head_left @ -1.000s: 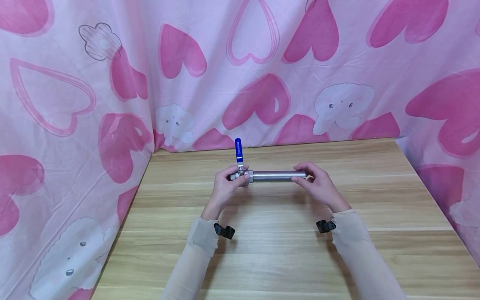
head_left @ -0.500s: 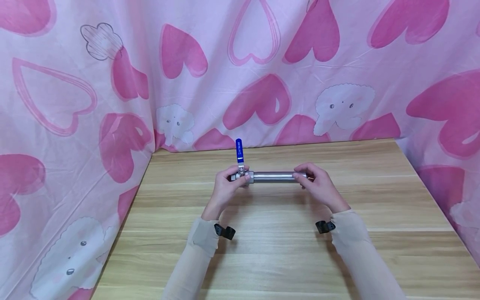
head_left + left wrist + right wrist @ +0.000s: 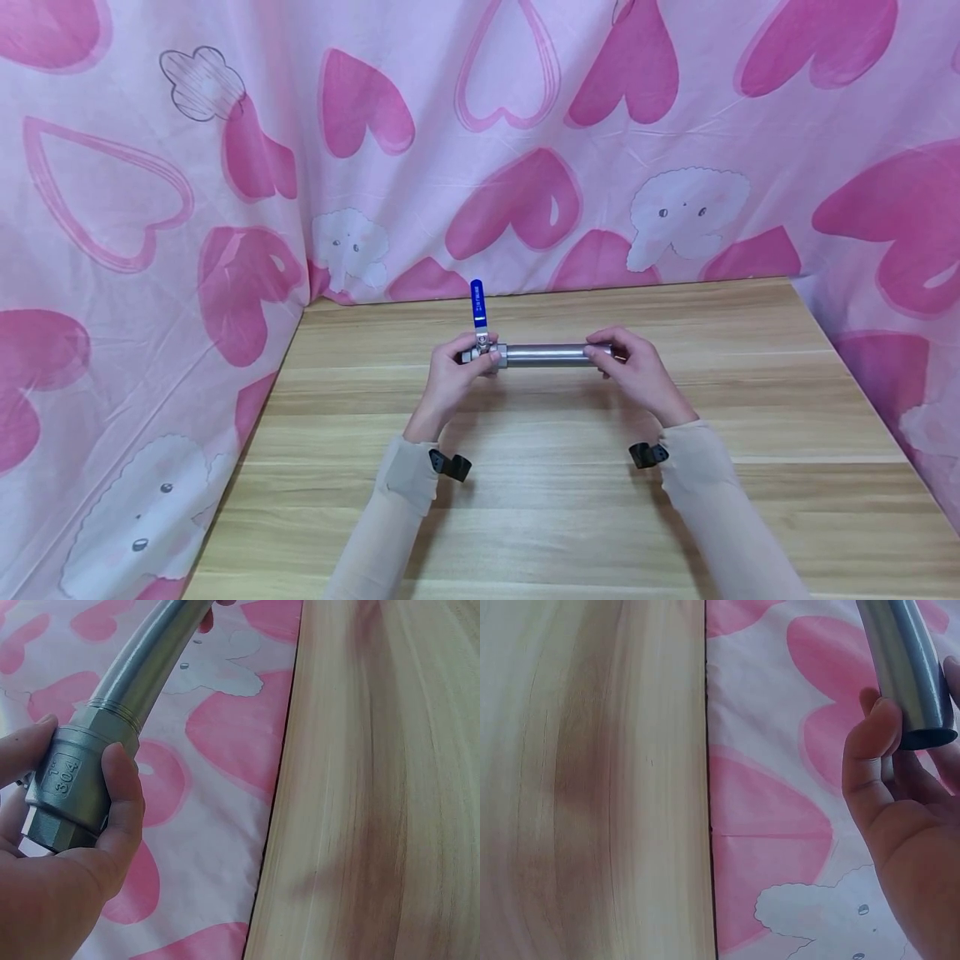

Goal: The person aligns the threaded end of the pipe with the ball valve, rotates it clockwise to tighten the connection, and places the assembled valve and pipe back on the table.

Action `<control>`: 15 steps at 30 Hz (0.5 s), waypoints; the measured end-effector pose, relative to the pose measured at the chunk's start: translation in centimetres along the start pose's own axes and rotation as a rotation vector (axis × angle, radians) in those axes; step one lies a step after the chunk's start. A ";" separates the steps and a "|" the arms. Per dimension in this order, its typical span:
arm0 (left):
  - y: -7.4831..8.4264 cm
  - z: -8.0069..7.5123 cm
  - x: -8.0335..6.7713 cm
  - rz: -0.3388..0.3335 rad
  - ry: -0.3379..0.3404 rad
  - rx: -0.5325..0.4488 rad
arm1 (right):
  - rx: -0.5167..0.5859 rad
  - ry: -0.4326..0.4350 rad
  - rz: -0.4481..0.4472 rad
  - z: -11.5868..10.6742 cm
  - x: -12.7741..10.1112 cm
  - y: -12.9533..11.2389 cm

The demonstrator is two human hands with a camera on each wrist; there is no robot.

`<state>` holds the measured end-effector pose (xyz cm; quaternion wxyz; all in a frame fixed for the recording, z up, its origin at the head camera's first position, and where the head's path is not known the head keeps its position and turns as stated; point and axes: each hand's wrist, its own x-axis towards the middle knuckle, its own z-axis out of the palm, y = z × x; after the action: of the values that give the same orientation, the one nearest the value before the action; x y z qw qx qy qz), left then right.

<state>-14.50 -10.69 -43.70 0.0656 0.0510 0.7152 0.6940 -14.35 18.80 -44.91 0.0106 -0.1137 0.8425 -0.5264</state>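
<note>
A steel ball valve (image 3: pixel 71 776) with a blue lever handle (image 3: pixel 479 305) is joined to a straight metal pipe (image 3: pixel 546 356). My left hand (image 3: pixel 452 372) grips the valve body, thumb on the near side; "304" stands in relief on it in the left wrist view. At the pipe's far right end, my right hand (image 3: pixel 636 371) pinches it between thumb and fingers. The pipe's open end (image 3: pixel 928 739) shows in the right wrist view. Held level above the table, the assembly has its lever pointing away from me.
Beneath the hands is a wood-grain table (image 3: pixel 547 517). A pink curtain (image 3: pixel 420 192) printed with hearts hangs behind it and along both sides. Each wrist carries a small black camera, such as the left camera (image 3: pixel 452 465).
My right thumb has shifted up onto the pipe's side, and the right fingers have rolled around its end. The valve and my left hand have barely moved.
</note>
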 end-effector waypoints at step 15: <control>2.7 0.5 -1.1 -0.046 0.010 -0.001 | 0.063 -0.056 0.045 0.1 0.0 -0.3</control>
<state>-13.38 -10.27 -41.01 0.0778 0.0310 0.7161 0.6929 -14.29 18.64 -44.69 0.0497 -0.1093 0.8271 -0.5490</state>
